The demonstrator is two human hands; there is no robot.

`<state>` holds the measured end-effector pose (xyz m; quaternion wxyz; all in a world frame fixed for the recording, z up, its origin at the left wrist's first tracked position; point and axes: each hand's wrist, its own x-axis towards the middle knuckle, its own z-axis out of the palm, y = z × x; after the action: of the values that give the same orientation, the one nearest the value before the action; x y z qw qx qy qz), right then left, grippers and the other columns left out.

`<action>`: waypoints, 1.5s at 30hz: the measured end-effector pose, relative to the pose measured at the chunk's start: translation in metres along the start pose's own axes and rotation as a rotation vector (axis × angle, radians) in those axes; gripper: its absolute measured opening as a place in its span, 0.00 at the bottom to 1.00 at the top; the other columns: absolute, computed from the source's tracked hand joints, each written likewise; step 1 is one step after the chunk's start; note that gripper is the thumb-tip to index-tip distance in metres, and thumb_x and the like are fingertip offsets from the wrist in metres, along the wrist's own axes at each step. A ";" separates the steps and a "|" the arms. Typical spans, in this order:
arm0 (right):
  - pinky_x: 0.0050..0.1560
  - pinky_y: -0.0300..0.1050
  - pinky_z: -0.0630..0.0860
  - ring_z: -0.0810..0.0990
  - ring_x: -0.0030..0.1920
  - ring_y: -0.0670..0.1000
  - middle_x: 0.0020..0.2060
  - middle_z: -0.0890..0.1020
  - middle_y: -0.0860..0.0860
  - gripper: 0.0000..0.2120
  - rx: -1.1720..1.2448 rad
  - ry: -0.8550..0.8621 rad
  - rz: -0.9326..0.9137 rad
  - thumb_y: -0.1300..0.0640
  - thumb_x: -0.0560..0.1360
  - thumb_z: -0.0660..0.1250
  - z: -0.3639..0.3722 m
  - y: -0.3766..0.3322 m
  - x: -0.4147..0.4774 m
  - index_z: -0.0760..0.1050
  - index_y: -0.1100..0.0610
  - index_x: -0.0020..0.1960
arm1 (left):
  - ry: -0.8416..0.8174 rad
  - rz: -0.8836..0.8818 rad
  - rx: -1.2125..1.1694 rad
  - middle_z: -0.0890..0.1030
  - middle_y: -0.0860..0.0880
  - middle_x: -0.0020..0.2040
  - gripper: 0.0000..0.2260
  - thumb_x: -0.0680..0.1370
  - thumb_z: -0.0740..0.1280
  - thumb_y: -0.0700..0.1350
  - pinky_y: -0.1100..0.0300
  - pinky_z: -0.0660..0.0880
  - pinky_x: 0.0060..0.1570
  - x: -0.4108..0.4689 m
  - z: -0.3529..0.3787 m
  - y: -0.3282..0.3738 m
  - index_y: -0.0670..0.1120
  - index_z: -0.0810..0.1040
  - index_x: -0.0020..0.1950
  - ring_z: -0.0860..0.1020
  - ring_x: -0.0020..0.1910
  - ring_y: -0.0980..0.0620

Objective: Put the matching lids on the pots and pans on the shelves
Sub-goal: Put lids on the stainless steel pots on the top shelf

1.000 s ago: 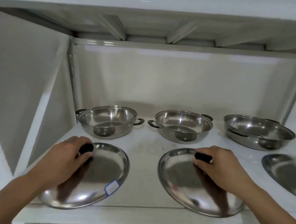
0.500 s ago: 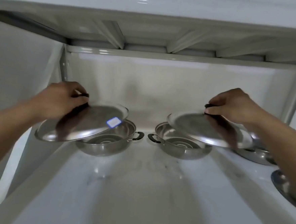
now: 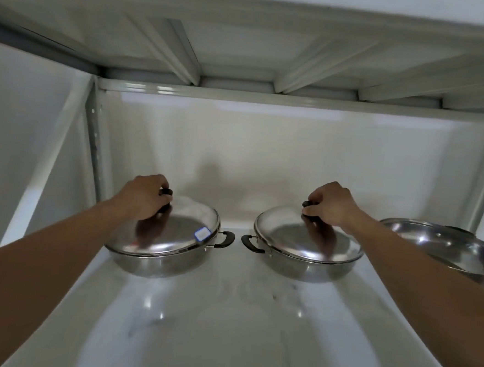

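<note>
Two steel pots with black side handles stand at the back of the white shelf [image 3: 225, 319]. The left pot [image 3: 158, 263] carries a steel lid [image 3: 180, 230] with a small blue-edged sticker near its right rim. My left hand [image 3: 144, 196] grips that lid's black knob. The right pot [image 3: 306, 269] also has a steel lid [image 3: 297, 238] resting on it, and my right hand [image 3: 332, 205] holds its black knob. A third, wider steel pan [image 3: 454, 249] sits uncovered at the far right, partly behind my right forearm.
The underside of the upper shelf [image 3: 244, 54] with its ribs hangs close above. A white wall closes the back, and metal uprights [image 3: 94, 144] stand at the left and right rear corners. The shelf's glossy front part lies between my forearms.
Both lids went from lying on the shelf front, up into the air, and now rest on the left and right pots. My hands still hold the knobs.
</note>
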<state>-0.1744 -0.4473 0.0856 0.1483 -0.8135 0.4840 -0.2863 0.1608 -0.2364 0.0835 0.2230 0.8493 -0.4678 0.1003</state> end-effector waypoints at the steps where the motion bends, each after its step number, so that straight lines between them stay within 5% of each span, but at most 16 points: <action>1: 0.59 0.49 0.77 0.82 0.57 0.56 0.51 0.87 0.53 0.20 0.000 -0.002 0.001 0.51 0.64 0.80 0.002 0.003 0.002 0.84 0.56 0.54 | 0.001 0.004 0.007 0.83 0.43 0.59 0.15 0.77 0.67 0.51 0.54 0.72 0.54 0.001 0.004 -0.002 0.47 0.78 0.61 0.78 0.59 0.41; 18: 0.44 0.42 0.69 0.80 0.48 0.53 0.36 0.81 0.46 0.07 0.024 0.016 -0.049 0.51 0.66 0.76 0.018 0.019 0.007 0.82 0.50 0.43 | 0.040 0.050 0.120 0.81 0.43 0.58 0.15 0.79 0.63 0.51 0.53 0.70 0.54 0.002 0.021 -0.005 0.46 0.75 0.63 0.77 0.58 0.42; 25: 0.51 0.47 0.76 0.81 0.50 0.54 0.46 0.86 0.50 0.11 0.003 0.077 -0.088 0.50 0.68 0.76 0.026 0.023 -0.001 0.84 0.53 0.49 | 0.024 0.087 0.155 0.82 0.44 0.58 0.14 0.78 0.65 0.48 0.54 0.69 0.51 0.003 0.021 -0.007 0.46 0.75 0.62 0.77 0.57 0.42; 35: 0.50 0.47 0.73 0.81 0.53 0.59 0.47 0.85 0.55 0.09 -0.033 0.067 -0.084 0.52 0.71 0.73 0.024 0.017 -0.011 0.80 0.57 0.47 | 0.048 0.114 0.140 0.81 0.39 0.56 0.15 0.78 0.66 0.47 0.52 0.70 0.50 0.000 0.025 -0.009 0.43 0.73 0.62 0.77 0.55 0.38; 37: 0.57 0.49 0.75 0.80 0.58 0.60 0.55 0.84 0.58 0.18 -0.073 0.035 -0.092 0.52 0.73 0.72 0.019 0.013 -0.016 0.80 0.62 0.57 | 0.003 0.108 0.141 0.81 0.39 0.57 0.15 0.78 0.66 0.47 0.52 0.70 0.50 0.001 0.023 -0.010 0.43 0.73 0.63 0.77 0.55 0.38; 40: 0.63 0.44 0.72 0.80 0.63 0.56 0.64 0.81 0.55 0.23 -0.073 0.055 -0.134 0.52 0.75 0.71 -0.013 0.010 -0.038 0.76 0.59 0.68 | -0.090 0.055 0.093 0.79 0.39 0.62 0.20 0.78 0.66 0.50 0.53 0.71 0.54 0.001 0.011 -0.010 0.45 0.71 0.68 0.76 0.60 0.38; 45: 0.62 0.42 0.76 0.83 0.55 0.51 0.57 0.85 0.53 0.15 0.080 0.224 -0.166 0.61 0.76 0.70 -0.113 0.047 -0.100 0.81 0.60 0.62 | 0.044 0.164 0.046 0.78 0.37 0.61 0.20 0.77 0.68 0.50 0.47 0.70 0.62 -0.018 -0.021 0.025 0.47 0.73 0.67 0.77 0.59 0.36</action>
<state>-0.3129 -0.3786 0.1183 0.1017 -0.8072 0.4166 -0.4057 0.1306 -0.2248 0.1018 0.2047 0.8106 -0.5286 0.1473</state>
